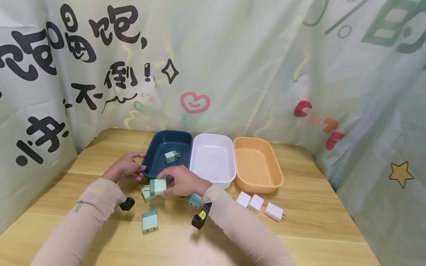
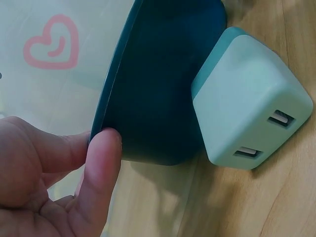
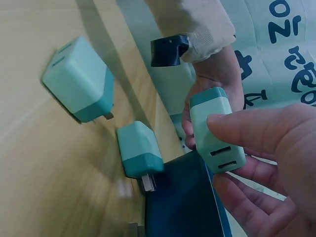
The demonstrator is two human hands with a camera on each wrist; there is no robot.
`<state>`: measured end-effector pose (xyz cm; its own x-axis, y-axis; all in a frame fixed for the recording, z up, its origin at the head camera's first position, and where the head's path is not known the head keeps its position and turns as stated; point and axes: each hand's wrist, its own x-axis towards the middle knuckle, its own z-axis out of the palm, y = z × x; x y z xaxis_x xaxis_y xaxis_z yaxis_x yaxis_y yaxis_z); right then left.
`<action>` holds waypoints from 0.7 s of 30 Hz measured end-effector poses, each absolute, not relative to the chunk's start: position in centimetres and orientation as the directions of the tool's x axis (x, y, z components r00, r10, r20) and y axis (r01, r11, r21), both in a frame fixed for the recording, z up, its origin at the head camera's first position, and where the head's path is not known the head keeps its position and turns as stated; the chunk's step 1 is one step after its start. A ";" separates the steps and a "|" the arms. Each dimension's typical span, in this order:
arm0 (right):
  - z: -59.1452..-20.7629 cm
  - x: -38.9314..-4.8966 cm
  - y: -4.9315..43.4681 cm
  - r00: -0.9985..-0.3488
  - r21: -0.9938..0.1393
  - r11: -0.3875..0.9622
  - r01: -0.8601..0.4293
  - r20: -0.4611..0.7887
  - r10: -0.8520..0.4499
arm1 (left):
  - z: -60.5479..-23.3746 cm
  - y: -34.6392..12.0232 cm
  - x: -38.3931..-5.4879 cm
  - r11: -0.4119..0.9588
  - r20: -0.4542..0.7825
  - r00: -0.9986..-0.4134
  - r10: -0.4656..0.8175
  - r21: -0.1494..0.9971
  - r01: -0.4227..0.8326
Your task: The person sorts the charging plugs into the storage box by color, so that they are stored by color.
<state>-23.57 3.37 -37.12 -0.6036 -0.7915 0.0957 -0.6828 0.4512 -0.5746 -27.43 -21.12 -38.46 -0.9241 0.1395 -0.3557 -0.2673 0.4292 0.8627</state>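
Note:
My left hand (image 1: 128, 168) grips the near-left rim of a dark blue bin (image 1: 152, 157), thumb and fingers on either side of its wall in the left wrist view. My right hand (image 1: 183, 181) pinches a two-tone green charger (image 1: 158, 187) between thumb and fingers, just in front of the bin. In the right wrist view the held charger (image 3: 217, 133) shows two USB ports toward the palm. One green charger (image 1: 172, 157) lies inside the bin. Below the held one, another charger (image 2: 247, 98) sits on the table against the bin's outside, partly covered in the head view.
Nearer on the table are a green charger (image 1: 150, 221) and a darker-looking one (image 1: 195, 200) beside the right wrist. A white bin (image 1: 213, 159) and an orange bin (image 1: 257, 164) stand to the right. White chargers (image 1: 255, 204) lie in front of them. A printed curtain (image 1: 233, 74) hangs behind.

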 end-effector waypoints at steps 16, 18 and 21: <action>-37.0 -25.7 2.9 -0.676 -0.609 0.471 -0.639 0.152 -0.721 | -38.7 -21.3 -27.2 0.431 -0.365 -0.923 0.124 0.858 -0.281; -37.0 -26.0 2.9 -0.685 -0.600 0.488 -0.634 0.143 -0.714 | -38.7 -21.2 -27.2 0.437 -0.369 -0.922 0.120 0.853 -0.285; -36.9 -26.5 2.9 -0.717 -0.606 0.517 -0.604 0.130 -0.685 | -38.6 -21.1 -27.2 0.436 -0.359 -0.926 0.117 0.856 -0.277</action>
<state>-26.47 2.88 -36.86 -0.7165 -0.6854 0.1300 -0.6044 0.5169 -0.6063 -27.25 -21.10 -38.58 -0.9259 0.1166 -0.3592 -0.2772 0.4359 0.8562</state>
